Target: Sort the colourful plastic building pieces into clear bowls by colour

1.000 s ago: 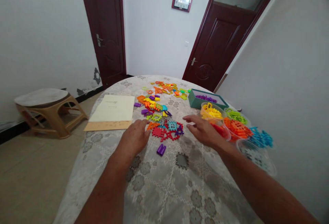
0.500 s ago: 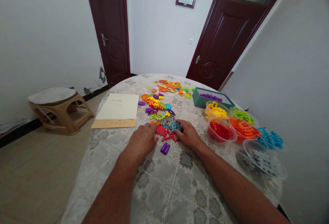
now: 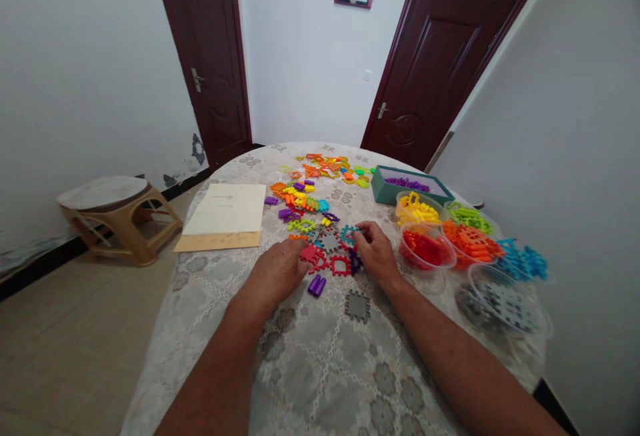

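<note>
Over the pile, my left hand (image 3: pixel 283 268) is closed at the edge of a red toothed plastic building piece (image 3: pixel 311 253), its thumb and fingers about that edge. My right hand (image 3: pixel 375 249) pinches a teal building piece (image 3: pixel 349 234) on the pile's right side. Between the hands lie a grey toothed piece (image 3: pixel 330 243) and a red square frame piece (image 3: pixel 341 265). A dark purple piece (image 3: pixel 355 261) is partly hidden by my right hand. Nearer to me are a purple tube-shaped piece (image 3: pixel 317 286) and a separate grey square piece (image 3: pixel 357 306).
Tubs of yellow (image 3: pixel 421 209), red (image 3: pixel 427 247), orange (image 3: pixel 471 243), green, blue and grey (image 3: pixel 503 303) pieces stand on the right. Behind them is a green box (image 3: pixel 385 189) of purple pieces. Paper (image 3: pixel 225 209) lies left; more mixed pieces (image 3: pixel 325 166) lie farther back.
My right hand has moved slightly right and away with the teal piece, uncovering the grey piece and red frame. My left hand stays by the red piece. The view has shifted slightly.
</note>
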